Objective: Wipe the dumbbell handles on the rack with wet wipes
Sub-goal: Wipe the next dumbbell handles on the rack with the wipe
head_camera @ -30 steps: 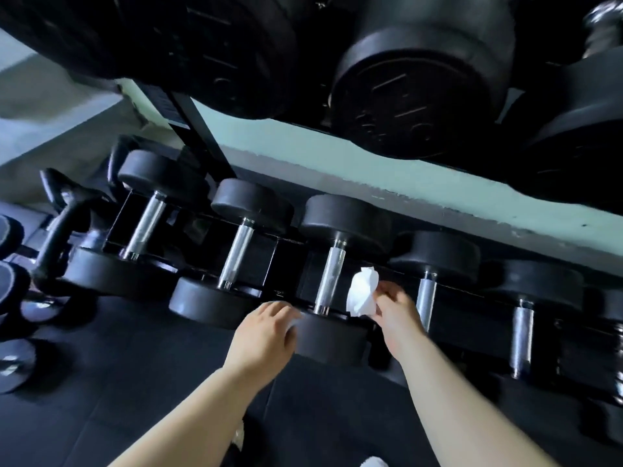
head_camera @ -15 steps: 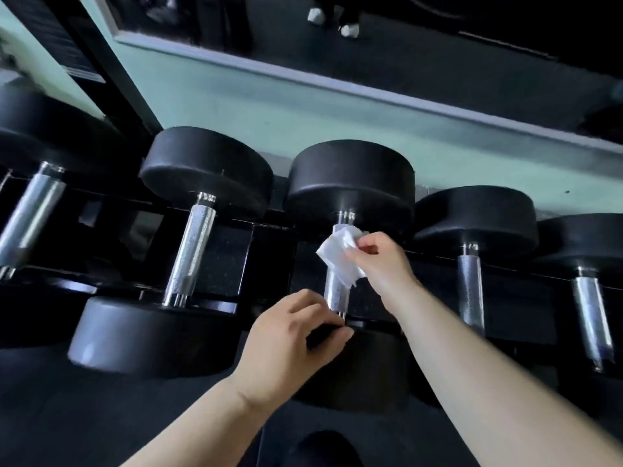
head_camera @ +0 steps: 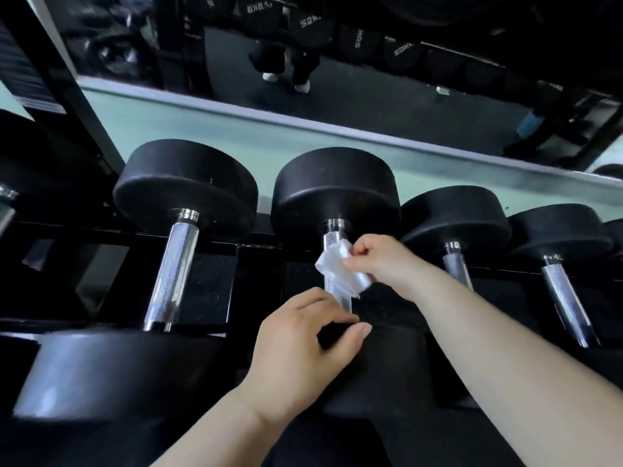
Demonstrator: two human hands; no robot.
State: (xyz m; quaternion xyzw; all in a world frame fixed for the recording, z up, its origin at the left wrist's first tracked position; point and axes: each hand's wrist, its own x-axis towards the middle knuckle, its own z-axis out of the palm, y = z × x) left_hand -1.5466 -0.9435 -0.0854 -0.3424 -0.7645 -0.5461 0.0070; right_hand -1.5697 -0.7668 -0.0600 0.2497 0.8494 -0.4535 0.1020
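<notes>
Setting: gym interior, viewed downward from head height. Black steel dumbbell rack (head_camera: 209,281) with flat cradles, holding a row of black round-headed rubber dumbbells with knurled chrome handles. Pale green wall band (head_camera: 236,136) behind the rack; above it a wall mirror (head_camera: 371,96) with a grey lower frame, reflecting dark flooring, weight plates with white lettering, and a person's dark trousers and white shoes.

Item 1: centre dumbbell's chrome handle (head_camera: 332,241), running from far head to near head, partly covered by the wipe.

Item 2: crumpled white wet wipe (head_camera: 340,269), pressed against the right side of that handle, about mid-length.

Item 3: right hand (head_camera: 384,261), thumb and fingers pinching the wipe.

Item 4: left hand (head_camera: 296,352), fingers and thumb curled over the top edge of the centre dumbbell's near head (head_camera: 387,375), gripping it.

Item 5: neighbouring dumbbell to the left (head_camera: 175,264), handle bare; two more to the right, handles bare.
</notes>
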